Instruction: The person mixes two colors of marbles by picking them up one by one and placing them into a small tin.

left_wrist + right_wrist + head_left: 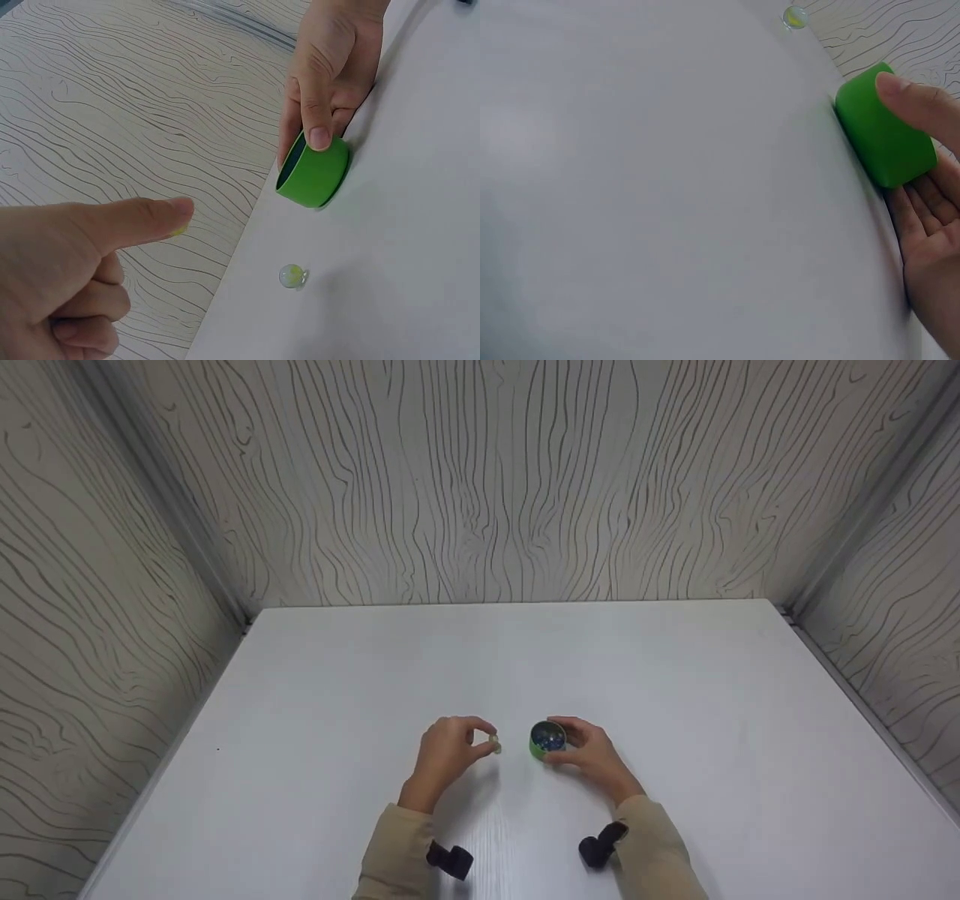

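Note:
Between thumb and forefinger, my left hand (446,750) pinches a small glass marble (493,738). In the left wrist view only a yellow bit of this marble (178,231) peeks out under the fingertip. A second clear marble with a yellow core (292,276) lies on the white table, near that hand. My right hand (592,750) grips a small round green container (319,172) by its sides, thumb on the near wall. The container's open top faces up in the head view, showing a dark blue inside with shiny specks. It sits at the table surface.
A white table (337,675) spreads under both hands. Wood-grain panels stand behind it (480,480) and along the left and right sides. Dark wrist mounts (450,860) stick out from both beige sleeves (660,847).

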The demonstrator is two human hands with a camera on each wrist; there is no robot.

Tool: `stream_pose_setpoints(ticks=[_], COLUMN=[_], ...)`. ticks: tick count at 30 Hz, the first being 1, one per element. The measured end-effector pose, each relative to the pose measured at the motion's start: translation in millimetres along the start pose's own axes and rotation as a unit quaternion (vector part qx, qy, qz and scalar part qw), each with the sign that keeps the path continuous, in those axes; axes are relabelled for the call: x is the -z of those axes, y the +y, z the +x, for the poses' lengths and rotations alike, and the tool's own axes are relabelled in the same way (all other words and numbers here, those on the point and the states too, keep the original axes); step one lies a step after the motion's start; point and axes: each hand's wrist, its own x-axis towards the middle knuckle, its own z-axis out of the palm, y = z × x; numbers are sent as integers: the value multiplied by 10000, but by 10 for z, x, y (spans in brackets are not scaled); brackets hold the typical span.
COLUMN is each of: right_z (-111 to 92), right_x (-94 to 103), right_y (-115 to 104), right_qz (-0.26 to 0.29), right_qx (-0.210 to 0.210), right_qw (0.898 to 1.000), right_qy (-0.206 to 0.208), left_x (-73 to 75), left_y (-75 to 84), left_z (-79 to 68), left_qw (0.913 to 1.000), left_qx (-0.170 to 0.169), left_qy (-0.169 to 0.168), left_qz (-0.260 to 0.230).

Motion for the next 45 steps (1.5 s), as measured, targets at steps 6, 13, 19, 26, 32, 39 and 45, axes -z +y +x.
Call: stream_pose_setpoints(ticks=[6, 13, 19, 26, 32, 39, 45], right_z=[-2, -23, -15, 4, 15, 9, 11], right_x=[-19, -35, -29, 2, 8, 2, 7], right_y=[-10, -13, -10, 30, 46, 32, 28], right_qz=[-104, -154, -184, -164, -134, -174, -199], right_qx=[-23, -22, -25, 220, 214, 193, 251], right_qw=[9998, 9996, 9996, 9996, 9997, 9997, 9995], right_qy=[138, 219, 199, -26, -62, 36, 15], left_x=[-11, -37, -51, -98, -145, -169, -187], left_y=[66, 76, 98, 141, 194, 261, 269], left_z=[44, 65, 92, 127, 160, 184, 203], left_qw=[9999, 9999, 9998, 9994, 9994, 9992, 9989], left_qx=[32, -8, 30, -266, -202, -227, -366], left_qy=[-83, -97, -168, -179, -246, -306, -231], left_qz=[65, 62, -34, 103, 135, 153, 166])
